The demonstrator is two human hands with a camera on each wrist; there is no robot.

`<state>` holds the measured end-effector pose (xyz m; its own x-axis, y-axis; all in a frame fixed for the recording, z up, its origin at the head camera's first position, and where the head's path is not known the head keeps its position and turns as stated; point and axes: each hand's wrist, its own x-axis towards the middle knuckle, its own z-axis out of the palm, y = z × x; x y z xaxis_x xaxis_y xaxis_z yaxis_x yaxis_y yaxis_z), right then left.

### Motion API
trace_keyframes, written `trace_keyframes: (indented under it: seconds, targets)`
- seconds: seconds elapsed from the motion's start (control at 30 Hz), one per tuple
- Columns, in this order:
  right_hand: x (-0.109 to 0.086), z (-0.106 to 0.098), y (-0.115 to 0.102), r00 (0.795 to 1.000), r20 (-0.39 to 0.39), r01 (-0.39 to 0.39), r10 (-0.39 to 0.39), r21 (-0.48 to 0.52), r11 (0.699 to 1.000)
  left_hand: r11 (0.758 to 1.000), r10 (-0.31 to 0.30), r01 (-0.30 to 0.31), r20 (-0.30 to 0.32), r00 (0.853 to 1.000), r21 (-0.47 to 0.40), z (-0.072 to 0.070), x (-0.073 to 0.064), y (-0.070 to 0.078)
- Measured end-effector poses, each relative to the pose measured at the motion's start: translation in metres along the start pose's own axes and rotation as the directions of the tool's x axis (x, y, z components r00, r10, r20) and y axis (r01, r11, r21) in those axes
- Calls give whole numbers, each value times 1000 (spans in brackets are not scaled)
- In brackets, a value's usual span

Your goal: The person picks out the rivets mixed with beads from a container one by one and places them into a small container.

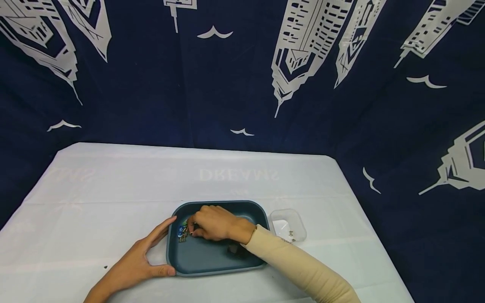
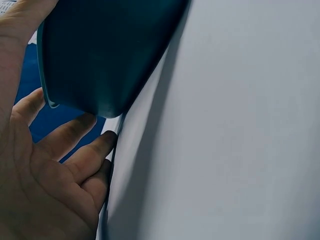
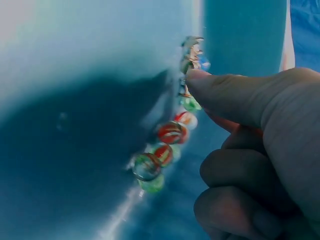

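Note:
My left hand (image 1: 138, 256) spans the left end of a dark teal tray (image 1: 212, 269), thumb at its near corner and fingers stretched along its side. In the left wrist view, straight fingertips touch the outer wall. My right hand (image 1: 216, 223) reaches inside the tray, fingers bent, at a cluster of small things by the left wall. Glass marbles (image 3: 170, 132) with red, green and clear swirls lie there, beside small gold-coloured metal pieces (image 1: 182, 239). Thumb and index finger pinch at a shiny metal piece (image 3: 192, 47); the index fingertip is mostly hidden behind the thumb.
A clear plastic container (image 1: 289, 223) with a few small gold-coloured bits stands right of the tray, partly behind the right sleeve (image 1: 299, 263). A small dark speck (image 1: 105, 267) lies on the white tablecloth (image 1: 113, 181). Navy printed cloth (image 1: 151, 84) hangs behind the table.

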<state>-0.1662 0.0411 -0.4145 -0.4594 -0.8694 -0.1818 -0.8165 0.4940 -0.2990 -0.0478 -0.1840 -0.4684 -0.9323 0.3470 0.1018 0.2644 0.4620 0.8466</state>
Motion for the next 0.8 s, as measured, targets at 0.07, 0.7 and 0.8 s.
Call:
trace_keyframes:
  seconds: [0.07, 0.7, 0.8]
  targets:
    - [-2, -2, 1, 1000, -8, 2, -2, 9, 1000, 1000, -9, 9, 1, 1000, 7, 1, 0, 0]
    - [-27, -14, 6, 998, -61, 12, -7, 77, 997, 998, -57, 57, 3, 998, 36, 1, 0, 2]
    - [-33, -17, 6, 998, -65, -2, 7, 84, 997, 998, -49, 49, -1, 999, 41, 1, 0, 2]
